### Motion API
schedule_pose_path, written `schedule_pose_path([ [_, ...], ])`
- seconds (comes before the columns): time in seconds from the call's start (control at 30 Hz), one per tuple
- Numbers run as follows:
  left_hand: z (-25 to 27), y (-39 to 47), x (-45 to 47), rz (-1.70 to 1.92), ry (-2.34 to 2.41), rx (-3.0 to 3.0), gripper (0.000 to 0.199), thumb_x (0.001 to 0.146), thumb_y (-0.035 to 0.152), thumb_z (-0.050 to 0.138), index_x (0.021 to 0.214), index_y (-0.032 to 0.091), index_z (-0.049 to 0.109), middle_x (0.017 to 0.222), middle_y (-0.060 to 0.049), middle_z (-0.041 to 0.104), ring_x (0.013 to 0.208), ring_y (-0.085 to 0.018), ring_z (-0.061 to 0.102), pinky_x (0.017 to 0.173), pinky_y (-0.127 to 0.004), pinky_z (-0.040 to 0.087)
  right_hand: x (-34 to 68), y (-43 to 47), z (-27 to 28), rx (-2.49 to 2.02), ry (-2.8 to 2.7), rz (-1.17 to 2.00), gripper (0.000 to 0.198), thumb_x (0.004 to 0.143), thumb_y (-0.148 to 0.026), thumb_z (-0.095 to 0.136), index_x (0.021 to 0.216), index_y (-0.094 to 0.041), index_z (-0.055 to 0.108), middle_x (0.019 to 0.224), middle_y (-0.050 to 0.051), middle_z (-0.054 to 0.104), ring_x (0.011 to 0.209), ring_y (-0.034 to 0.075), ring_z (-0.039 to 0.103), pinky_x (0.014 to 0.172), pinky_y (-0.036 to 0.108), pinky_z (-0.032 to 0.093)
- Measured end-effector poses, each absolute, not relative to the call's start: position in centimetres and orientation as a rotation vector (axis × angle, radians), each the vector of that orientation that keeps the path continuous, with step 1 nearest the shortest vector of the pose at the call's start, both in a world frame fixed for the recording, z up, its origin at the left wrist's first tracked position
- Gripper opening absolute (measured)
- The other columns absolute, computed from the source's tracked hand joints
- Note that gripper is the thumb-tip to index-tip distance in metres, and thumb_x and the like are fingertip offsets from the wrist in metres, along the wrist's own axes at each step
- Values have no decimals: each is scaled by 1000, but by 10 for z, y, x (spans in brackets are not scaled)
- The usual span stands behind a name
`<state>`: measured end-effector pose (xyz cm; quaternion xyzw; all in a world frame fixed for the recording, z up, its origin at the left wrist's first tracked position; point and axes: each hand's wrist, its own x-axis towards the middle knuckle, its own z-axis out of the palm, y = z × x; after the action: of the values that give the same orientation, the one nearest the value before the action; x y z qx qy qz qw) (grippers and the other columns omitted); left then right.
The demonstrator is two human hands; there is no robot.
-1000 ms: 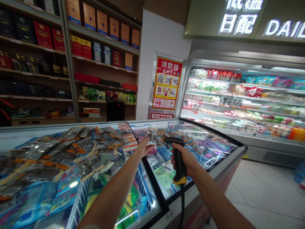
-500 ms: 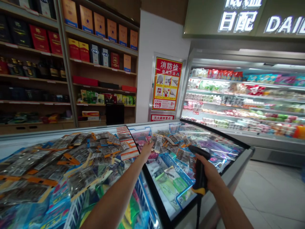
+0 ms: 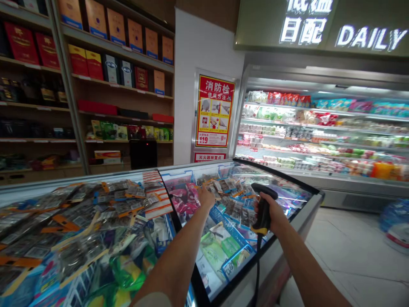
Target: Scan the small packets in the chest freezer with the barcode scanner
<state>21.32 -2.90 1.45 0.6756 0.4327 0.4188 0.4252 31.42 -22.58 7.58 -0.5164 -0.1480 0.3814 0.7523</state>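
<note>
My right hand is wrapped round the grip of a black handheld barcode scanner with a yellow band at its base, and a cord hangs from it. The scanner is above the right side of the chest freezer. My left hand reaches forward over the freezer, by pink packages and small brown packets. Its fingers are mostly hidden behind the back of the hand, and whether it touches the glass or a packet is unclear.
More brown packets are heaped at left, with green and yellow bags nearer me. A dark frame bar divides the freezer. Blue baskets hold goods. Box shelves and a lit dairy cooler stand behind.
The view has turned right. My left hand has moved rightward across the freezer, away from the dividing bar. The scanner stays in my right hand.
</note>
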Motion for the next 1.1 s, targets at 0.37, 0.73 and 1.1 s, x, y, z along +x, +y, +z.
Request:
schedule_pose_path([
  [0.37, 28, -18, 121, 1246, 1270, 2182, 47, 73, 15, 41, 119, 6, 42, 130, -18, 37, 123, -24, 29, 101, -36, 24, 278, -211, 63, -1041, -351, 928, 13, 69, -30, 57, 67, -18, 51, 46, -2, 53, 37, 11, 49, 34, 23, 42],
  [0.73, 40, -27, -37, 1063, 2044, 2390, 34, 75, 23, 39, 104, 16, 54, 116, -13, 49, 109, -29, 40, 88, -44, 31, 233, -213, 73, -1019, -457, 984, 14, 66, -28, 60, 65, -17, 51, 46, -2, 53, 38, 11, 49, 34, 22, 43],
  [1.1, 33, -42, -31, 721, 1922, 2434, 32, 73, 36, 44, 100, 22, 57, 109, -10, 55, 101, -28, 47, 87, -44, 29, 207, -191, 67, -951, -414, 1010, 13, 67, -28, 57, 67, -17, 52, 45, -3, 53, 36, 11, 49, 33, 22, 42],
])
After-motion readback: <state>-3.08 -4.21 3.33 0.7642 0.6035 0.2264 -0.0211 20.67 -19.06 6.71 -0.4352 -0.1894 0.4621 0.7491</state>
